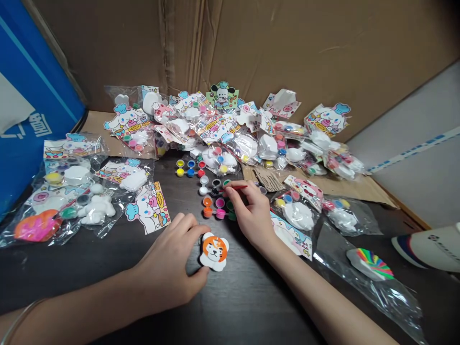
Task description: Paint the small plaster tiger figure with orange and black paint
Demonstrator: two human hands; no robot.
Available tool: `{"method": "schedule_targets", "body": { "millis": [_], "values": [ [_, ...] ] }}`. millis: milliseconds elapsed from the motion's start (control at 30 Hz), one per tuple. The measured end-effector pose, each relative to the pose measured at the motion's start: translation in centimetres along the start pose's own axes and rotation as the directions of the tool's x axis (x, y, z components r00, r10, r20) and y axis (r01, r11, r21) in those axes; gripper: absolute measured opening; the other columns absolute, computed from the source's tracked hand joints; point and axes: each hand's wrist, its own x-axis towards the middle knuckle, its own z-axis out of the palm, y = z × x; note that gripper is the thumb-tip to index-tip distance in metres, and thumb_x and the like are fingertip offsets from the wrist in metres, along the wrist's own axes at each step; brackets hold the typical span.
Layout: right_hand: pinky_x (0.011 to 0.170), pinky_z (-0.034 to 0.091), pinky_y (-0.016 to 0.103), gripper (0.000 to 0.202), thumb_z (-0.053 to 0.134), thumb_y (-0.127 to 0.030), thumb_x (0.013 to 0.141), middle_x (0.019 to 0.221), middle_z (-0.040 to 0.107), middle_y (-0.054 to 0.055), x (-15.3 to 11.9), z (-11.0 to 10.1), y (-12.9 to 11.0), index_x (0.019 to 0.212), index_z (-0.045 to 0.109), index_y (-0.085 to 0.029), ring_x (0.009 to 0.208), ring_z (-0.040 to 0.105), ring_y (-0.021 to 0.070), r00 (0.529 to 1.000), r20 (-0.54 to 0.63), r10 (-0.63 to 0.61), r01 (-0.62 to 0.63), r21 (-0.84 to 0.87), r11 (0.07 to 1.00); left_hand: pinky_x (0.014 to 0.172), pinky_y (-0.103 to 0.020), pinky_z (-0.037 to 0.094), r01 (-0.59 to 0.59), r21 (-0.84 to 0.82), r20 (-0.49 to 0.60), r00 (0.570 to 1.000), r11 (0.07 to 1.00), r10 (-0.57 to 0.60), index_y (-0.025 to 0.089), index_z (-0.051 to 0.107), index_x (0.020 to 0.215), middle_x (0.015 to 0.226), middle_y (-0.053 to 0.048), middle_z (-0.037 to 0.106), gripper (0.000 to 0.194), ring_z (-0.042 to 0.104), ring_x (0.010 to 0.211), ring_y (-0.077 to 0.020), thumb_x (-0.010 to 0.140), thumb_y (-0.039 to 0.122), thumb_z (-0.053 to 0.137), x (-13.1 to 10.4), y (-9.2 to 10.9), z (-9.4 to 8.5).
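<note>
My left hand point(170, 263) grips a small white plaster figure point(213, 265) between thumb and fingers, on the dark table. Its middle is painted orange, with a dark-lined animal face. In my right hand point(253, 215) is a thin red paintbrush point(237, 186), pinched by the fingers. The brush's tip points at the open black paint pot point(215, 191); whether it touches the paint, I cannot tell. Beside that pot is a white one point(203, 190). Orange point(207, 211) and pink point(220, 213) pots stand just in front. My right hand partly hides the green pots.
Behind lie yellow, blue and red paint pots point(190, 171). Bagged plaster figures point(244, 143) are heaped along the cardboard point(323, 57); more bags point(97, 208) lie at left. On the right are a rainbow-striped piece point(373, 263) on clear plastic and a paper cup point(431, 249).
</note>
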Motion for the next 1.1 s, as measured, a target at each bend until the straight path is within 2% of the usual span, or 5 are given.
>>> {"method": "schedule_targets", "body": {
  "millis": [167, 367, 533, 733, 1100],
  "values": [
    [0.073, 0.039, 0.037, 0.017, 0.054, -0.034, 0.086, 0.075, 0.067, 0.003, 0.0, 0.1, 0.2, 0.078, 0.064, -0.022, 0.074, 0.056, 0.0196, 0.999, -0.028, 0.025, -0.024, 0.041, 0.999, 0.076, -0.042, 0.049, -0.003, -0.003, 0.003, 1.000, 1.000, 0.003, 0.015, 0.058, 0.101, 0.092, -0.007, 0.054, 0.033, 0.052, 0.087, -0.0246, 0.068, 0.013, 0.057, 0.0, 0.0, -0.1],
    [0.068, 0.047, 0.033, 0.016, 0.058, -0.038, 0.085, 0.077, 0.064, 0.002, -1.0, -1.1, -1.7, 0.084, 0.063, -0.022, 0.071, 0.059, 0.0167, 0.979, -0.107, 0.171, -0.122, 0.366, 0.923, 0.073, -0.039, 0.048, 0.003, -0.003, 0.022, 1.000, 1.000, -0.003, 0.017, 0.058, 0.101, 0.088, -0.006, 0.055, 0.032, 0.051, 0.084, -0.0233, 0.069, 0.013, 0.057, 0.1, 0.2, -0.3],
    [0.056, 0.043, 0.026, 0.021, 0.057, -0.040, 0.088, 0.065, 0.057, -0.002, -4.1, -1.9, -3.6, 0.078, 0.060, -0.021, 0.059, 0.051, 0.0118, 0.977, 0.028, 0.214, -0.203, 0.451, 0.869, 0.072, -0.037, 0.044, -0.014, -0.006, 0.021, 1.000, 1.000, 0.014, 0.020, 0.058, 0.098, 0.090, -0.004, 0.054, 0.029, 0.048, 0.084, -0.0219, 0.070, 0.015, 0.056, 0.2, -0.1, -0.1],
    [0.045, 0.034, 0.022, 0.030, 0.061, -0.047, 0.083, 0.061, 0.050, -0.004, -5.6, -1.1, -3.3, 0.070, 0.050, -0.021, 0.053, 0.044, 0.0094, 0.910, 0.194, 0.366, -0.411, 0.536, 0.737, 0.072, -0.036, 0.043, -0.038, -0.007, 0.019, 0.999, 0.999, 0.038, 0.019, 0.056, 0.104, 0.091, -0.004, 0.052, 0.034, 0.046, 0.086, -0.0220, 0.071, 0.018, 0.058, 0.2, -0.3, 0.3],
    [0.051, 0.035, 0.024, 0.028, 0.055, -0.044, 0.089, 0.065, 0.049, -0.004, -4.9, -1.4, -2.5, 0.073, 0.052, -0.022, 0.057, 0.043, 0.0098, 0.928, 0.263, 0.266, -0.362, 0.457, 0.813, 0.068, -0.035, 0.039, -0.113, 0.005, -0.002, 0.994, 0.994, 0.113, 0.019, 0.053, 0.102, 0.091, -0.004, 0.051, 0.025, 0.044, 0.084, -0.0214, 0.077, 0.017, 0.058, 0.0, -0.5, 0.3]
  ]
}}
